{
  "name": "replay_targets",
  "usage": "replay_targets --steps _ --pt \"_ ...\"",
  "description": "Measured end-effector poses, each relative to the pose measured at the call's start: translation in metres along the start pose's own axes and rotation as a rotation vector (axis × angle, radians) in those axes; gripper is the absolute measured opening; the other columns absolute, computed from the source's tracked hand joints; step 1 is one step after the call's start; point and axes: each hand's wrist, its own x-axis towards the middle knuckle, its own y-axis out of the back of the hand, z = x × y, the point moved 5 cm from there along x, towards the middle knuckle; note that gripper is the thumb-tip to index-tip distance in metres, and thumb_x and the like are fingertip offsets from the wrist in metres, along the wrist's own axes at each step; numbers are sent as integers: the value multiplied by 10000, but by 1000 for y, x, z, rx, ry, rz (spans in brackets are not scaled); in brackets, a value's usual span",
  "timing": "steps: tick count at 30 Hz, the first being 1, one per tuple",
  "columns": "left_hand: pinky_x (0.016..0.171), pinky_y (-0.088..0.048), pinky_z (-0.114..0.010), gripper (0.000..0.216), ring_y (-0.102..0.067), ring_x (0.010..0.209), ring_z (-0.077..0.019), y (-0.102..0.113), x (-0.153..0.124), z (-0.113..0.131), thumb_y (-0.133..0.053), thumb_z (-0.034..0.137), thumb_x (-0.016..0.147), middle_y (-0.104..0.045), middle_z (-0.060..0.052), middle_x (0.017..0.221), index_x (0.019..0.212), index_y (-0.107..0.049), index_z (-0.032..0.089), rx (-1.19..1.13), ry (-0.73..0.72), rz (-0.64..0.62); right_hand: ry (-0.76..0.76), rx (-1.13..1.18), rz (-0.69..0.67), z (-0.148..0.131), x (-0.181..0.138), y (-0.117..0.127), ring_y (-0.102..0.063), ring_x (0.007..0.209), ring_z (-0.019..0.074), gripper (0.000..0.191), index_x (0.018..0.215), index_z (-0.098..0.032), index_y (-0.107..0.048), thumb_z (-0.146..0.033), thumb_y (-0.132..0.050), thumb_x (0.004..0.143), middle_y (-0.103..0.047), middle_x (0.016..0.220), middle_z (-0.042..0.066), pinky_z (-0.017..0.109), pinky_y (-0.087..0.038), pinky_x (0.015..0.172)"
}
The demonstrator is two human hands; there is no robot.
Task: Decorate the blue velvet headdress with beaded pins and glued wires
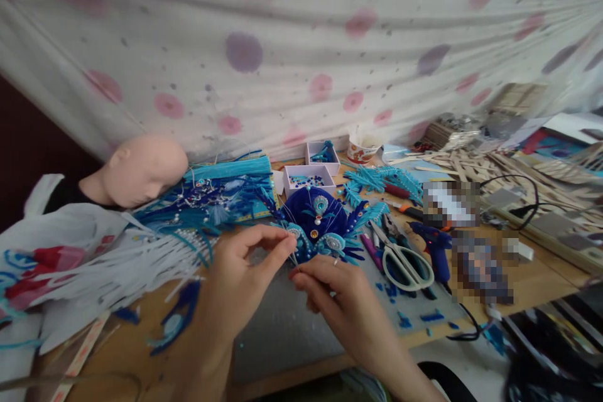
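Near scissors [389, 246], both hands [241, 273] [342, 294] pinch a thin strand [294, 259], partly hiding a blue headpiece [304, 213].

I can't make out the material of the thin, pale strand [294, 258] pinched between the bare left hand [235, 270] and the bare right hand [339, 292], whose fingers also hide part of the beaded, blue velvet headpiece [304, 210] from me. To my right, blocky pixelation masks whatever lies beside the blue plastic glue gun [438, 254], while the bottom edge crops both bare forearms [205, 352].
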Motion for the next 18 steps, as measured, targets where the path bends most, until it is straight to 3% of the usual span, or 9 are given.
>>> replay_targets --steps 4,10,18 --pt "786 -572 -291 126 -735 834 -205 -4 -5 -6 -778 414 813 -815 3 899 842 -819 298 40 33 -25 -47 158 5 11 -5 -2 -566 510 93 333 666 -172 -647 -278 -590 977 -599 551 -26 199 -389 534" --pt "744 -571 -259 48 -733 782 -176 -12 -7 -4 -786 324 809 -814 43 848 784 -815 354 75 -85 -38 -144 391 -7 28 -10 -1 -570 481 97 413 610 -168 -643 -393 -640 957 -611 528 -10 201 -383 504" --pt "723 -605 -247 113 -762 801 -193 -28 -1 -18 -746 374 826 -817 1 827 799 -829 301 -44 122 -220 -117 449 -88 29 -6 5 -609 567 110 414 667 -172 -625 -415 -570 998 -621 596 -4 206 -434 580"
